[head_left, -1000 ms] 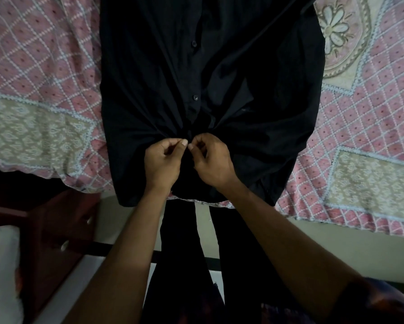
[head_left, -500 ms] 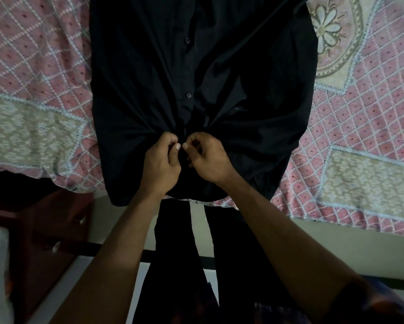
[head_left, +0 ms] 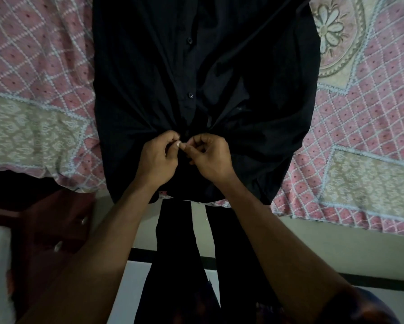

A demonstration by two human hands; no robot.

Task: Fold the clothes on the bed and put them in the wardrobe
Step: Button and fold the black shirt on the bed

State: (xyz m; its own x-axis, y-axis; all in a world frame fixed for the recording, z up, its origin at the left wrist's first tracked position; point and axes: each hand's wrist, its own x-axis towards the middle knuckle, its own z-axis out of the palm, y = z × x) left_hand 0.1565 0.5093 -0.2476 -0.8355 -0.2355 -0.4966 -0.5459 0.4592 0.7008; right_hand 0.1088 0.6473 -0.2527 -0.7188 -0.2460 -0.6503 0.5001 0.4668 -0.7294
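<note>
A black button-up shirt [head_left: 149, 66] lies spread front-up on the bed, its hem hanging over the near edge. Two dark buttons show on its placket above my hands. My left hand [head_left: 157, 157] and my right hand [head_left: 211, 157] meet at the lower placket, fingers curled, each pinching the shirt's cloth. The fabric bunches and creases toward the pinch. The exact button under my fingers is hidden.
A pink and beige patterned bedspread [head_left: 360, 136] covers the bed on both sides of the shirt. A dark red wooden cabinet with round knobs [head_left: 53, 230] stands at the lower left. My dark trouser legs [head_left: 177, 253] stand against the bed's edge.
My hands stayed at the same spot on the lower placket, fingers shifting slightly closer together. The view drifted a little.
</note>
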